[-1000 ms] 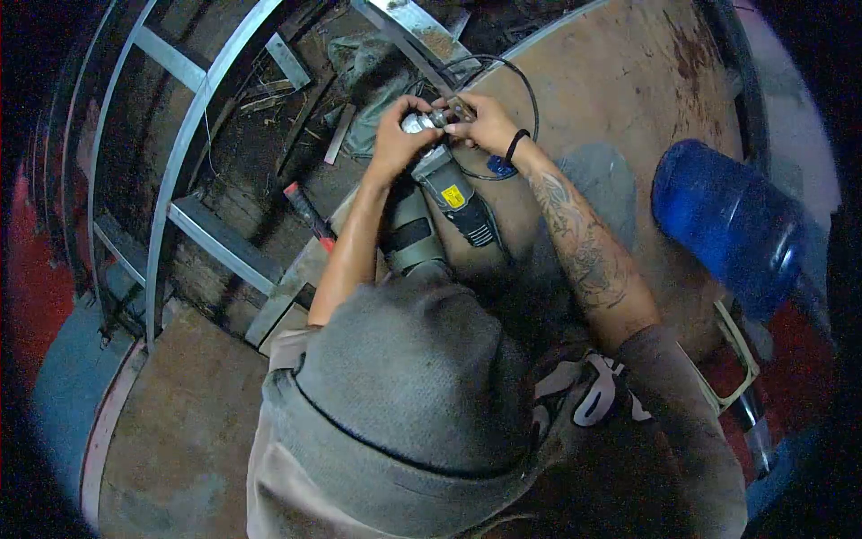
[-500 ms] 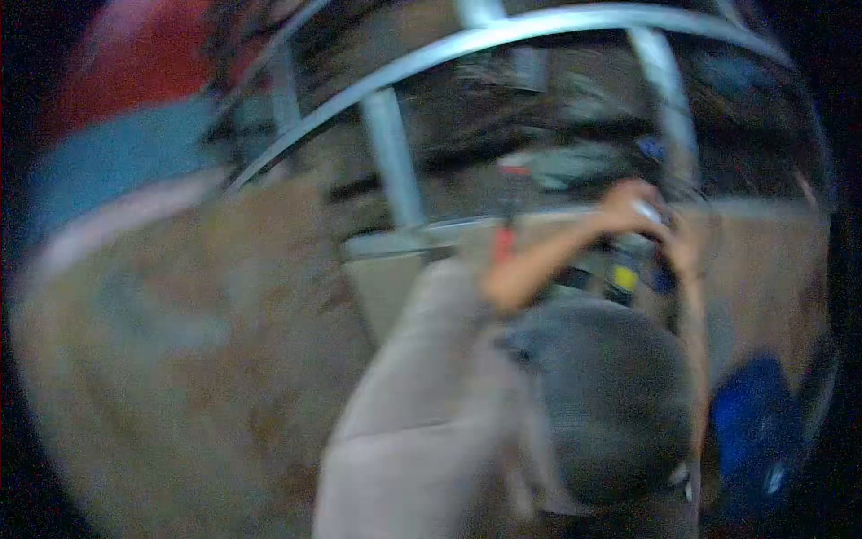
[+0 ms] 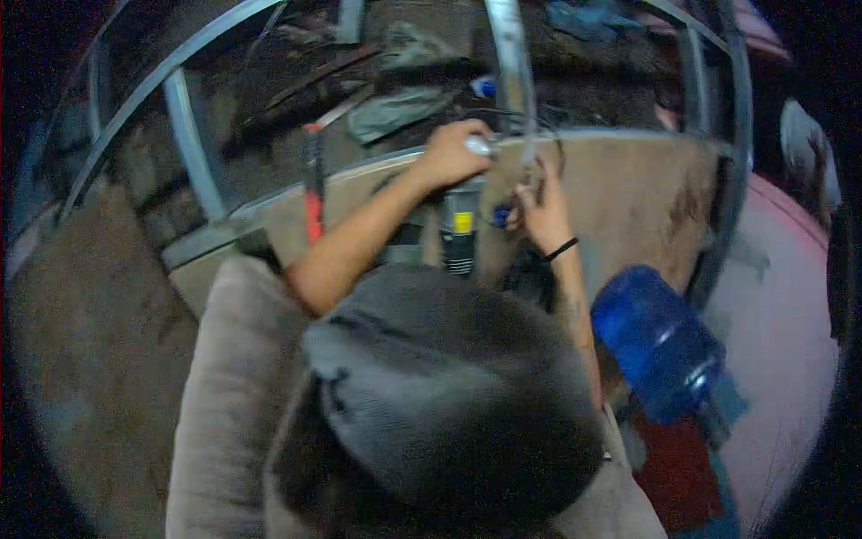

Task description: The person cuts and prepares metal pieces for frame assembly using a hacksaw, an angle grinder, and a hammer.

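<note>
An angle grinder [image 3: 458, 229] with a grey body and a yellow label lies on a wooden board [image 3: 628, 193], its head pointing away from me. My left hand [image 3: 452, 154] wraps around the grinder's silvery head. My right hand [image 3: 541, 208], with a black band on the wrist, is just right of the head, its fingers pinched on a small metal key [image 3: 530, 178]. The grinder's black cable [image 3: 557, 148] loops behind my hands. My grey cap [image 3: 449, 395] hides the grinder's rear end.
A red-handled tool [image 3: 312, 193] lies at the board's left end. A blue water jug [image 3: 655, 341] lies on its side at the right. A grey metal frame [image 3: 189, 135] curves across the back, over scrap, rags and dirt. Red floor lies at the far right.
The view has swung and tilted, passing through a blur. My left hand is still on the grinder's head. My right hand has come a little off the head to the right.
</note>
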Tool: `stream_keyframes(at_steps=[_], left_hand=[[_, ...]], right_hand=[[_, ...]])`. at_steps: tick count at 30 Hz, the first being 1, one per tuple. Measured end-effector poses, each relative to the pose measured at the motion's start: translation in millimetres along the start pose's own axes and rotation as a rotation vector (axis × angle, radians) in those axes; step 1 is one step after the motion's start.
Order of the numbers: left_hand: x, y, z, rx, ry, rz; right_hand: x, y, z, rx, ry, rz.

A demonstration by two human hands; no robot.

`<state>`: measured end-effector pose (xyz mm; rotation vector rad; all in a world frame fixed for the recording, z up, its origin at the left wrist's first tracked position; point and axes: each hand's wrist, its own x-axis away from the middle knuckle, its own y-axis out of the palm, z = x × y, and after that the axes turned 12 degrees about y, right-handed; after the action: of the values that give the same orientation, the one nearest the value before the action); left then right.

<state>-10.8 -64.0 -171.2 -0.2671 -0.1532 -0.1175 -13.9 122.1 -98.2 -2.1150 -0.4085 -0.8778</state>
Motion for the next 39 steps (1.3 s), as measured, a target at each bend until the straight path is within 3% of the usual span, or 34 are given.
stream_keyframes(at_steps=[2,3,6,12,14,21,25,27,39], left_hand=[[-1.1,2.4,6.6,-0.023,-0.005,0.016],[-0.4,-3.0,12.0,-0.050,-0.023,0.010],[-1.5,-17.5,14.8,-0.111,-0.030,-0.026],[5.1,-7.0,21.6,-0.335,0.027,-0.029],[3.4,-0.2,14.9,-0.160,-0.007,-0.021],[3.8,0.6,-2.9,-0.046,0.017,0.051],[8.0,-1.9,10.5,-0.101,0.007,0.076],[6.9,-1.6,15.2,-0.170,0.117,0.075],[1.8,-0.3,12.3,-0.234,0.036,0.015]], right_hand=[[28.2,-9.7,-7.0,0.226,-0.359,0.197],[41.3,-9.4,-14.6,0.186,-0.190,0.072],[60.0,1.3,-31.8,0.054,-0.229,-0.006],[69.5,-4.0,-14.9,0.052,-0.185,-0.010],[70.8,-10.8,-10.0,0.043,-0.163,-0.020],[76.9,3.6,1.9,0.218,-0.203,0.005],[84.4,2.1,-4.7,0.327,-0.160,0.007],[87.7,3.6,-1.7,0.333,-0.164,0.013],[115.2,-9.9,-7.0,0.412,-0.100,-0.025]])
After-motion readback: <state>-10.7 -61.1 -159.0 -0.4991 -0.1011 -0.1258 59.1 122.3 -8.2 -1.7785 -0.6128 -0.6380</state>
